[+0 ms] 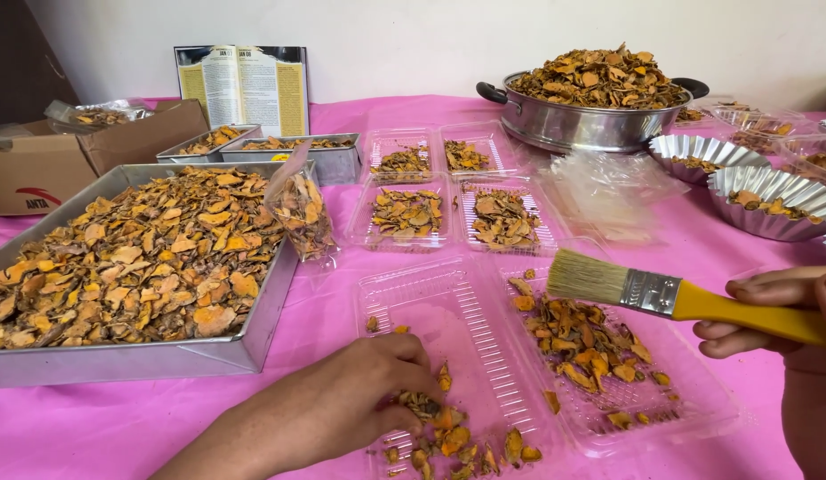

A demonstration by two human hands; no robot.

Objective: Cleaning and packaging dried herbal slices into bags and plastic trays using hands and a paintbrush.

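Observation:
My left hand (359,396) rests on a clear plastic tray (453,307) at the front, fingers pinched on orange-brown dried slices (448,437) heaped at its near end. My right hand (786,316) grips a paintbrush (670,298) by its yellow handle; the pale bristles point left and hover over a second clear tray (688,382) holding more dried slices (582,342).
A large metal tray (164,360) heaped with slices sits at the left, with a filled clear bag (302,213) leaning on it. Small clear trays (408,213), two metal tins (328,164), a heaped steel pan (577,124), fluted foil cups (768,196), a cardboard box (39,164) and an open booklet (244,84) stand behind.

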